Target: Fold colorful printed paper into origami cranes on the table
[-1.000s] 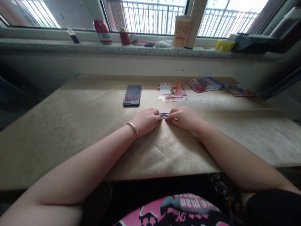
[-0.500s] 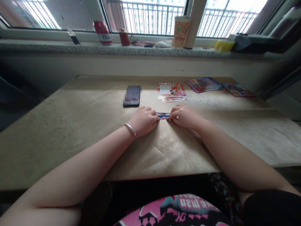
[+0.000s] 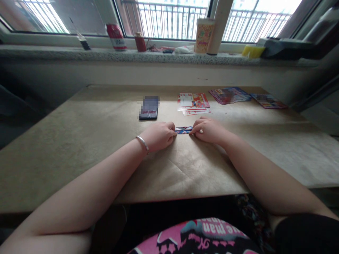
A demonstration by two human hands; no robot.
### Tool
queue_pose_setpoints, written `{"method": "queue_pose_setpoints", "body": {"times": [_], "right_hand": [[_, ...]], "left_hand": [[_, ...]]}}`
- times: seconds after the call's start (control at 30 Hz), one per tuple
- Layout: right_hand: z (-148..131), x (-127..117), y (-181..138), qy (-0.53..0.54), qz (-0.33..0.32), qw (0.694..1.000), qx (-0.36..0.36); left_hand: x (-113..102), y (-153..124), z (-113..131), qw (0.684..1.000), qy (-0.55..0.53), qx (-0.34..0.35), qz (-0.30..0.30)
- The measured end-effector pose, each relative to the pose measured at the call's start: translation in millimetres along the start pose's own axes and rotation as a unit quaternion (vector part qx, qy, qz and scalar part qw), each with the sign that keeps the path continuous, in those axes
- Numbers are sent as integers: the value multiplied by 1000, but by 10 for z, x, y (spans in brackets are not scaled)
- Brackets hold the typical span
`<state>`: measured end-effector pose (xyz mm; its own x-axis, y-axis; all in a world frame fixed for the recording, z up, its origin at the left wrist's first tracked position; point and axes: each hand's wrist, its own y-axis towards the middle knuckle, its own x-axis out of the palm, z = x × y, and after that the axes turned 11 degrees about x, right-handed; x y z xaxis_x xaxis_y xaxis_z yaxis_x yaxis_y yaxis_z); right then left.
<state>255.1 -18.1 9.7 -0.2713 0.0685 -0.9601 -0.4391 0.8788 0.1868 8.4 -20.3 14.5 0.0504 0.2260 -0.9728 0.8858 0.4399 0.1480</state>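
A narrow folded paper strip (image 3: 183, 131), blue with red and white print, lies on the table between my two hands. My left hand (image 3: 160, 135) pinches its left end, the fingers closed and a silver bangle on the wrist. At the right end my right hand (image 3: 208, 129) grips the paper between thumb and fingers. Both hands rest low against the tabletop, and the ends of the strip are hidden under the fingertips. Just beyond the hands lies a small stack of red and white printed papers (image 3: 194, 100).
A dark phone (image 3: 149, 108) lies beyond my left hand. Farther right are a fanned pile of colourful printed sheets (image 3: 233, 95) and another small pile (image 3: 268, 101). On the windowsill stand a red can (image 3: 116, 37), a red bottle (image 3: 140, 42) and a patterned cup (image 3: 204, 36).
My left hand has shifted slightly left along the strip, so more of the blue printed paper shows between the hands. My right hand has barely moved.
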Motion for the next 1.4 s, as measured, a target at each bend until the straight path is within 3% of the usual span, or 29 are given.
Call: {"method": "queue_pose_setpoints", "body": {"times": [0.3, 0.9, 1.1, 1.4], "right_hand": [[-1, 35, 11, 9, 2, 1000, 2], [142, 59, 25, 90, -3, 996, 7], [19, 111, 10, 77, 59, 995, -12], [-152, 131, 41, -32, 54, 998, -22]], "left_hand": [[-65, 55, 62, 998, 42, 27, -35], [123, 26, -26, 997, -22, 36, 62], [166, 46, -15, 996, -24, 31, 82], [191, 126, 29, 996, -39, -12, 84]]}}
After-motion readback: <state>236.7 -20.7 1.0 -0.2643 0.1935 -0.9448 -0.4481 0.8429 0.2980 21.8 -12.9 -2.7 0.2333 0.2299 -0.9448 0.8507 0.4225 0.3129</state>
